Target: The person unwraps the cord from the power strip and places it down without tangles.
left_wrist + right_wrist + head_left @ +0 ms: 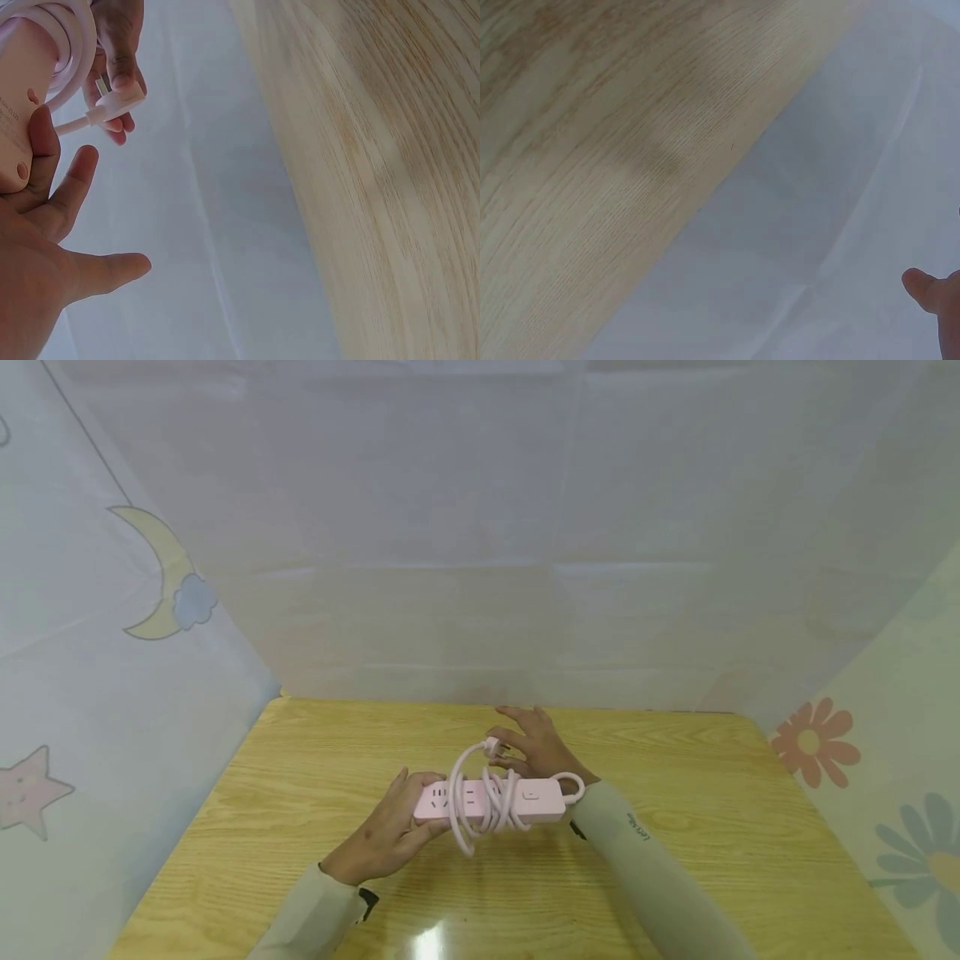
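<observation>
A pink power strip (473,804) is held level above the table, its socket face towards the head camera. Its thick pink cord (491,806) is wound several times around the middle. My left hand (390,831) grips the strip's left end; in the left wrist view the strip's underside (13,112) shows, with two fingers spread away. Behind the strip, my right hand (540,750) pinches the plug (492,747) between thumb and fingers, metal prongs showing. The right wrist view catches only a fingertip (922,287) at its right edge.
The wooden table (300,777) lies beneath both hands. A pale sheet (450,627) rises along its back edge. Printed side sheets stand at left and right, with a moon (168,564) on one and flowers (808,742) on the other.
</observation>
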A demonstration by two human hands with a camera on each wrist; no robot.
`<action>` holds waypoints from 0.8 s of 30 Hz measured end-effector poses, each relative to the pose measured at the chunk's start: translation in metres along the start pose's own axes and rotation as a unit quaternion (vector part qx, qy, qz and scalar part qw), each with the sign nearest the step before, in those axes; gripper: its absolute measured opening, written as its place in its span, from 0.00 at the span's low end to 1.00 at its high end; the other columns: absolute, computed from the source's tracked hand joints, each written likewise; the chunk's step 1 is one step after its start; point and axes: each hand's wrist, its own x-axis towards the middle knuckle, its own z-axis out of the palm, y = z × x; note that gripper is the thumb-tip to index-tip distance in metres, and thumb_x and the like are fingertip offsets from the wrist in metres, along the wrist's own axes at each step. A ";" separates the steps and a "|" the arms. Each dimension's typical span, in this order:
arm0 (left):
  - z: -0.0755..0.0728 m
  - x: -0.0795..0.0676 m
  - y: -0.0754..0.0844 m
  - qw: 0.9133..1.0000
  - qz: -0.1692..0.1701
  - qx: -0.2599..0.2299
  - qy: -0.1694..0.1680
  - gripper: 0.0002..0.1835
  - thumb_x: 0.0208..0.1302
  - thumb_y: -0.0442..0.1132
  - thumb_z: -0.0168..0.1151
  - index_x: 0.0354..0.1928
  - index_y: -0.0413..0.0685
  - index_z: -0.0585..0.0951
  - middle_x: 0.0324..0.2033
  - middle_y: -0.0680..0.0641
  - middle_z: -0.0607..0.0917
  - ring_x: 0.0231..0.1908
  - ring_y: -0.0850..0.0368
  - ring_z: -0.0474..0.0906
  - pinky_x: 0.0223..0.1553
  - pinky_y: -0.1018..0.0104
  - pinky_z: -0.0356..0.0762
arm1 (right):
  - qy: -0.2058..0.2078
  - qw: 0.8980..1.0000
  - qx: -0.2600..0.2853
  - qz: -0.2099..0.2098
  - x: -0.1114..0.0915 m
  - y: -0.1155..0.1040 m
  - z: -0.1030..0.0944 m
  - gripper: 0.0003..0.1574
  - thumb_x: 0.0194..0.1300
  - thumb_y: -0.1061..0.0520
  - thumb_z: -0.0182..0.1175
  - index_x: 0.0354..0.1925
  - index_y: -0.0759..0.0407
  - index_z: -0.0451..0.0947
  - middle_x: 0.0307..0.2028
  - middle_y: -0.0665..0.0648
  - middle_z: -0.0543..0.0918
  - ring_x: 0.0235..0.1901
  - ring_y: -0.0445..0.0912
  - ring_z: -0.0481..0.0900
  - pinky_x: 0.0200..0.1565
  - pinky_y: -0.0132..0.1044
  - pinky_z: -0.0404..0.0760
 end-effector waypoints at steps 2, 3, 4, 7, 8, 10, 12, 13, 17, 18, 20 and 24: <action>0.000 0.000 0.000 1.000 0.000 -0.002 -0.001 0.25 0.71 0.40 0.61 0.65 0.44 0.67 0.54 0.52 0.80 0.59 0.51 0.73 0.71 0.34 0.37 | 0.003 1.000 -0.002 -0.004 0.000 0.000 -0.001 0.28 0.71 0.37 0.56 0.57 0.55 0.76 0.65 0.68 0.70 0.64 0.64 0.69 0.63 0.73 0.59; 0.000 0.000 0.000 1.000 0.000 -0.003 -0.001 0.25 0.71 0.40 0.61 0.66 0.44 0.66 0.54 0.52 0.79 0.60 0.51 0.73 0.72 0.35 0.37 | 0.005 1.000 -0.003 -0.005 0.000 -0.001 -0.001 0.28 0.69 0.39 0.59 0.57 0.55 0.76 0.65 0.68 0.70 0.64 0.64 0.69 0.62 0.73 0.59; 0.000 0.000 0.000 1.000 0.000 -0.004 -0.002 0.25 0.71 0.40 0.61 0.66 0.44 0.66 0.54 0.52 0.79 0.60 0.51 0.73 0.72 0.35 0.37 | 0.005 1.000 -0.004 -0.005 0.000 -0.001 -0.002 0.27 0.68 0.41 0.63 0.56 0.55 0.77 0.65 0.68 0.70 0.64 0.64 0.69 0.62 0.73 0.59; 0.000 -0.001 0.000 1.000 0.000 -0.008 -0.004 0.25 0.71 0.40 0.60 0.66 0.44 0.66 0.53 0.53 0.80 0.60 0.52 0.72 0.72 0.35 0.37 | 0.006 1.000 -0.006 -0.004 0.000 -0.002 -0.004 0.29 0.58 0.50 0.73 0.55 0.57 0.78 0.65 0.68 0.70 0.64 0.63 0.69 0.62 0.73 0.60; 0.000 -0.001 0.000 1.000 0.000 -0.008 -0.004 0.25 0.71 0.40 0.60 0.66 0.44 0.66 0.53 0.53 0.80 0.59 0.52 0.73 0.72 0.35 0.37 | 0.007 1.000 -0.008 -0.002 0.000 -0.002 -0.005 0.30 0.55 0.51 0.74 0.55 0.57 0.78 0.65 0.68 0.71 0.64 0.63 0.69 0.62 0.73 0.60; 0.000 -0.001 0.000 1.000 0.000 -0.009 -0.004 0.25 0.71 0.40 0.60 0.66 0.44 0.66 0.52 0.53 0.80 0.58 0.52 0.73 0.72 0.35 0.37 | 0.008 1.000 -0.010 0.001 0.000 -0.002 -0.006 0.31 0.52 0.53 0.76 0.54 0.57 0.78 0.64 0.68 0.71 0.63 0.62 0.69 0.62 0.73 0.59; 0.000 -0.002 0.000 1.000 -0.001 -0.010 -0.004 0.25 0.71 0.40 0.61 0.66 0.44 0.66 0.52 0.53 0.80 0.58 0.53 0.74 0.72 0.36 0.37 | 0.008 1.000 -0.011 0.003 0.000 -0.002 -0.007 0.31 0.52 0.53 0.76 0.54 0.56 0.78 0.65 0.68 0.70 0.63 0.62 0.69 0.63 0.73 0.59; 0.000 -0.002 0.000 1.000 -0.003 -0.010 -0.005 0.25 0.71 0.40 0.61 0.66 0.44 0.66 0.52 0.54 0.80 0.57 0.53 0.74 0.72 0.36 0.37 | 0.008 1.000 -0.010 0.004 0.000 -0.002 -0.007 0.31 0.53 0.52 0.75 0.54 0.56 0.78 0.65 0.68 0.70 0.64 0.62 0.69 0.63 0.73 0.58; 0.000 -0.002 -0.001 1.000 -0.007 -0.011 -0.007 0.25 0.71 0.40 0.61 0.66 0.44 0.66 0.52 0.54 0.80 0.57 0.54 0.74 0.72 0.37 0.37 | 0.002 1.000 -0.009 0.010 -0.001 -0.002 -0.010 0.27 0.65 0.42 0.65 0.55 0.54 0.78 0.66 0.66 0.69 0.64 0.61 0.68 0.65 0.72 0.55; 0.000 -0.002 -0.001 1.000 -0.007 -0.012 -0.007 0.25 0.71 0.40 0.61 0.66 0.44 0.66 0.52 0.54 0.80 0.56 0.54 0.74 0.72 0.37 0.37 | 0.001 1.000 -0.009 0.013 -0.001 -0.002 -0.010 0.27 0.67 0.38 0.60 0.55 0.54 0.78 0.66 0.66 0.69 0.65 0.61 0.68 0.65 0.71 0.55; 0.000 -0.002 -0.001 1.000 -0.007 -0.012 -0.007 0.25 0.71 0.40 0.61 0.66 0.44 0.66 0.51 0.54 0.80 0.56 0.55 0.74 0.72 0.37 0.37 | -0.001 1.000 -0.010 0.018 -0.002 -0.002 -0.012 0.31 0.70 0.34 0.52 0.55 0.54 0.78 0.66 0.65 0.69 0.65 0.60 0.68 0.67 0.70 0.54; 0.000 -0.002 -0.002 1.000 -0.007 -0.013 -0.007 0.25 0.71 0.41 0.61 0.66 0.45 0.66 0.51 0.55 0.80 0.55 0.56 0.74 0.72 0.36 0.37 | -0.002 1.000 -0.015 0.020 -0.002 0.000 -0.013 0.28 0.68 0.37 0.58 0.56 0.54 0.77 0.66 0.65 0.69 0.66 0.61 0.67 0.68 0.70 0.52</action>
